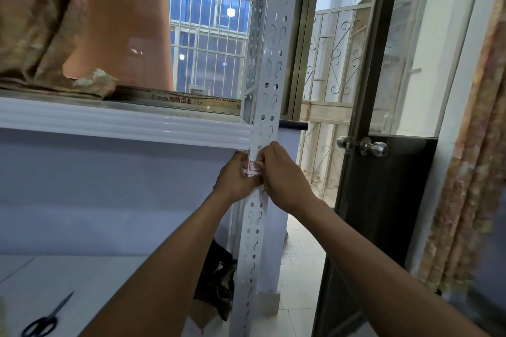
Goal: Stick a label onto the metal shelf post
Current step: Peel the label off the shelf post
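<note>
- Head view, looking along both bare forearms: the two hands meet on the metal shelf post [269, 63], a white upright punched with rows of slots and holes.
- The label [254, 166], white with a red border, lies on the front of the post just under the white shelf edge [123, 120]. Only a small patch of it shows between the hands.
- Left hand [238, 176] is at the post's left side, fingers curled round that edge beside the label, thumb tucked in just below it.
- Right hand [282, 175] comes in from the other side with fingers bent, its thumb lying on the label's right part and pinching it against the metal.
- Whether the label is stuck down flat all over I cannot tell; the hands cover most of it.
- On the shelf above sit folded brownish fabric [35, 22], a big orange roll [123, 27] and a long printed box [178, 100] along the front.
- Black-handled scissors [45, 317] lie on the lower shelf at the bottom left, well apart from the hands.
- A dark bag [219, 276] slumps behind the post lower down.
- To the right stands a glazed door with a round metal knob [375, 146], and a patterned curtain [471, 172] hangs at the far right.
</note>
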